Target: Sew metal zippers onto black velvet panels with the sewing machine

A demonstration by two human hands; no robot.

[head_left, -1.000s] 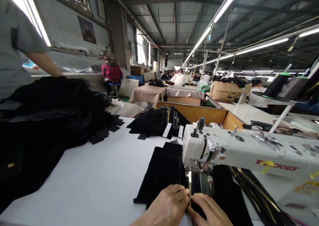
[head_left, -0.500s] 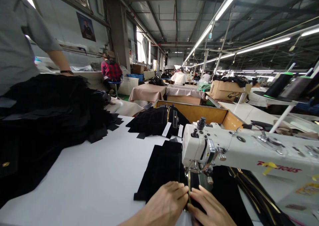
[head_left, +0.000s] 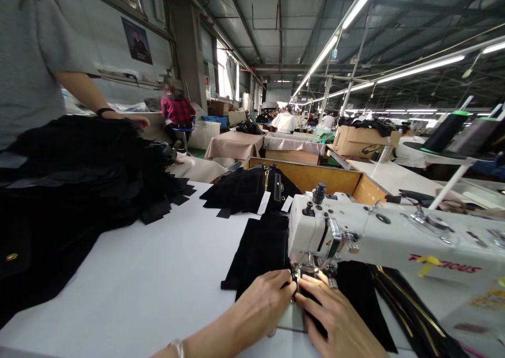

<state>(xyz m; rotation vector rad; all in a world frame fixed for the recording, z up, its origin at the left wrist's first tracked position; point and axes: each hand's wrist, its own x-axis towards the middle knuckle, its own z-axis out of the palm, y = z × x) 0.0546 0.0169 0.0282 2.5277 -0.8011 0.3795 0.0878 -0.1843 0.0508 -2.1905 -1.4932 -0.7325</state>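
Black fabric [head_left: 258,247] runs under the head of a white sewing machine [head_left: 379,234]. A gold zipper [head_left: 299,280] lies along it in front of the presser foot. My left hand [head_left: 266,302] has its fingers curled and pressed together on the fabric edge, left of the zipper. To the zipper's right, my right hand [head_left: 335,313] rests with fingers stretched out over the cloth, close to the lit needle area. The needle tip and the fabric beneath my fingers are hidden.
A tall pile of black pieces [head_left: 87,163] covers the left of the white table [head_left: 138,274]. Behind the machine lie a black piece with white labels [head_left: 240,189] and a wooden bin [head_left: 315,175]. Zipper strips [head_left: 410,305] lie at right. A co-worker's hand [head_left: 118,116] is over the pile.
Both my hands and the fabric have moved forward toward the needle, and a light shows there now. The co-worker's hand has come further over the pile.
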